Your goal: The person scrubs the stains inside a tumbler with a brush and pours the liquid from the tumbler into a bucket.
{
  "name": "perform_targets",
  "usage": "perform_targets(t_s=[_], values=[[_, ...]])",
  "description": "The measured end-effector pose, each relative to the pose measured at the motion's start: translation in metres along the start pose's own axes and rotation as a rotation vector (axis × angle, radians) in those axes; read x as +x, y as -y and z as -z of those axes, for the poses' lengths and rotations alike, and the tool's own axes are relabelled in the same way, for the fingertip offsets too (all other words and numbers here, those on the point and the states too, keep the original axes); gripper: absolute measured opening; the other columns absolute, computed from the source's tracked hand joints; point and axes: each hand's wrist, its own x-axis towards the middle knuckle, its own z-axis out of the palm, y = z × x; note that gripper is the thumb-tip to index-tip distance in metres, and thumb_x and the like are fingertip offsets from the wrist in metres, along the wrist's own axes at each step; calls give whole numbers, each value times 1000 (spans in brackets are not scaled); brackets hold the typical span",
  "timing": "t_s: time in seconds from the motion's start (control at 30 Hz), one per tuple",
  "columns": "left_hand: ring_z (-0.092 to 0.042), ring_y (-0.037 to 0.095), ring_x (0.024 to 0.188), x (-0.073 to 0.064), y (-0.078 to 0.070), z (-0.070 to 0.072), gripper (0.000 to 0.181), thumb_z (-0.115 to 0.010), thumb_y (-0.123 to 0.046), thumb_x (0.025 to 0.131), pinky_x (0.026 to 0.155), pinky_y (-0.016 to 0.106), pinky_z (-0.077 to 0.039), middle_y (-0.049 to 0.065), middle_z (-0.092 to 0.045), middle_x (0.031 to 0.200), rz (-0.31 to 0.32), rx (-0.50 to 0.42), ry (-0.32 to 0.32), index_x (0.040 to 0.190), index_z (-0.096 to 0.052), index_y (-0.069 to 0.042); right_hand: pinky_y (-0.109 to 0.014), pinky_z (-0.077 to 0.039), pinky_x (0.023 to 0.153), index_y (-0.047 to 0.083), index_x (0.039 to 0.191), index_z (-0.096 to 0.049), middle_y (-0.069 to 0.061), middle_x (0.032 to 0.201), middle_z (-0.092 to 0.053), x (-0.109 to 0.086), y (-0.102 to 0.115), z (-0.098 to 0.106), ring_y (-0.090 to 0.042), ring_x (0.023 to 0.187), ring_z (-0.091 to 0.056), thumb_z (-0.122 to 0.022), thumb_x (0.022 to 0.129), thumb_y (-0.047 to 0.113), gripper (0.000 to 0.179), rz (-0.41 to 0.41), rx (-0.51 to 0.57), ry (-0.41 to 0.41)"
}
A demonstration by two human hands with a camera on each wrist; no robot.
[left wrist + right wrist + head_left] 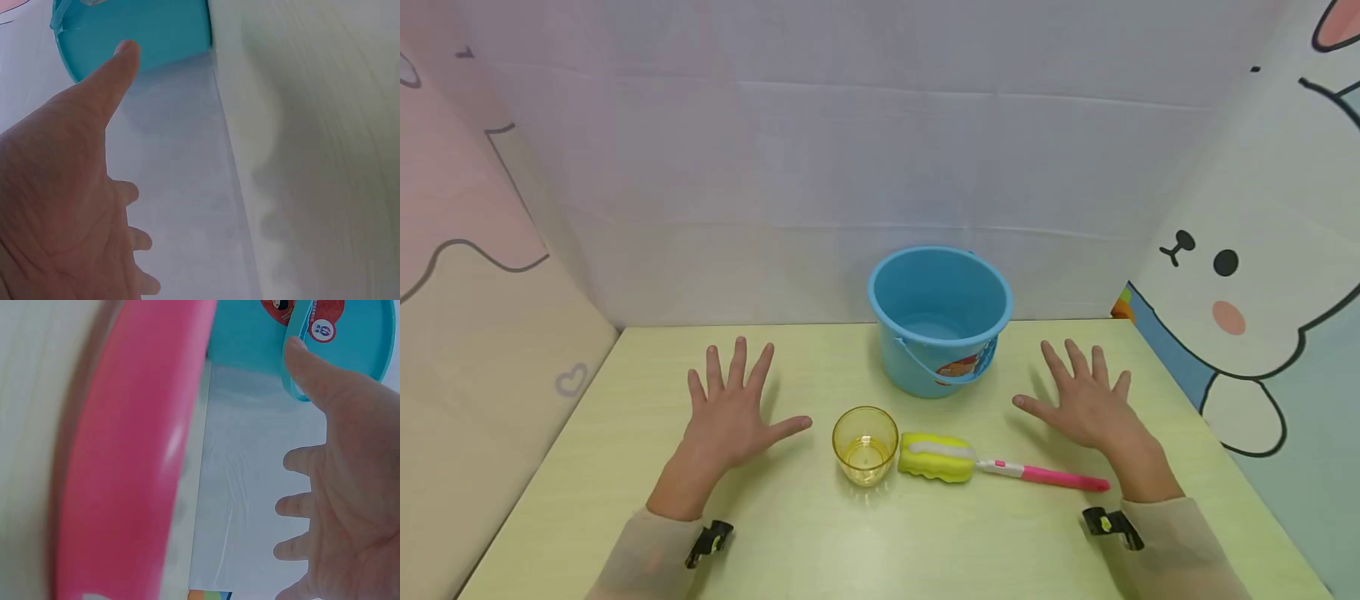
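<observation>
My left hand [727, 421] is spread over the left part of the table, palm down, holding nothing. On the right, my right hand [1086, 408] is spread the same way, just beyond the pink handle of a sponge cup brush [940, 458]. The brush lies flat, its yellow and white sponge head pointing left. Beside that head stands an amber see-through cup [865, 446], upright, between the brush and my left hand. A blue bucket [940, 367] stands upright behind them, its handle hanging down the front. In the right wrist view the pink brush handle [131, 456] looms close to the camera.
The pale wooden table [820, 542] meets a white cloth backdrop [760, 167] at its far edge. Printed cloth with a cartoon animal [1262, 283] hangs on the right side, and pink and cream cloth [490, 350] on the left.
</observation>
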Motion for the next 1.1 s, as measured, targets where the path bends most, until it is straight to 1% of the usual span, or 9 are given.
perform_targets(t_s=[0.27, 0.4, 0.53, 0.67, 0.83, 1.0, 1.1], values=[[14, 55, 156, 1, -3, 5, 124, -60, -90, 82, 115, 82, 4, 25, 0, 175, -19, -20, 11, 172, -13, -18, -92, -1, 105, 9, 169, -17, -35, 168, -12, -3, 2, 5, -68, 149, -3, -55, 91, 83, 114, 12, -7, 14], [6, 57, 156, 2, -5, 6, 122, -60, -89, 83, 116, 82, 0, 25, -6, 175, -39, -37, 5, 172, -17, -17, -91, -3, 106, 10, 169, -21, -35, 167, -17, -4, 4, 8, -67, 149, -7, -56, 91, 83, 113, 18, -13, 23], [-3, 57, 156, 2, -7, 7, 118, -60, -88, 84, 117, 81, -5, 24, -12, 174, -63, -86, 2, 171, -20, -17, -91, -6, 107, 9, 168, -26, -35, 164, -24, -5, 6, 9, -66, 148, -13, -57, 90, 83, 111, 27, -21, 30], [-7, 55, 157, 2, -9, 8, 115, -61, -85, 86, 118, 79, -9, 24, -16, 173, -88, -137, -1, 170, -23, -17, -90, -11, 106, 9, 166, -32, -35, 162, -30, -8, 8, 11, -64, 146, -20, -57, 90, 83, 109, 40, -36, 39], [-12, 54, 157, 1, -13, 8, 112, -63, -81, 89, 120, 75, -15, 22, -19, 173, -122, -194, 3, 170, -24, -16, -89, -17, 106, 9, 164, -37, -34, 159, -37, -10, 11, 13, -62, 144, -28, -55, 90, 84, 107, 59, -62, 52], [-20, 47, 157, 0, -16, 8, 112, -64, -82, 87, 119, 72, -26, 17, -20, 174, -140, -270, 27, 170, -23, -19, -87, -22, 107, 9, 163, -41, -33, 156, -42, -13, 13, 13, -62, 141, -33, -53, 89, 87, 108, 90, -73, 60], [-22, 43, 157, -1, -18, 7, 113, -65, -83, 86, 118, 70, -30, 15, -20, 174, -157, -316, 42, 170, -24, -20, -84, -28, 106, 9, 162, -43, -32, 154, -45, -15, 14, 13, -60, 140, -37, -52, 90, 87, 106, 116, -75, 52]])
